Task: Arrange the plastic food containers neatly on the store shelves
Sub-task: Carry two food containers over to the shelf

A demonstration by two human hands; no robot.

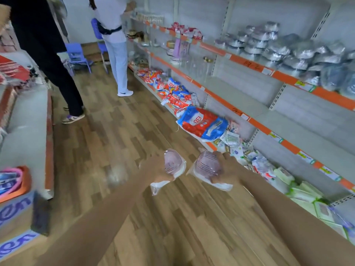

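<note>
The left hand is gripping one bagged pink clear-plastic container set, the right hand another; light, rigid, slippery wrapping, so hold the rims.

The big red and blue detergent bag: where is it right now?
Head view, right of centre: the detergent bag lies on the bottom shelf, between smaller red bags and white packets.
</note>
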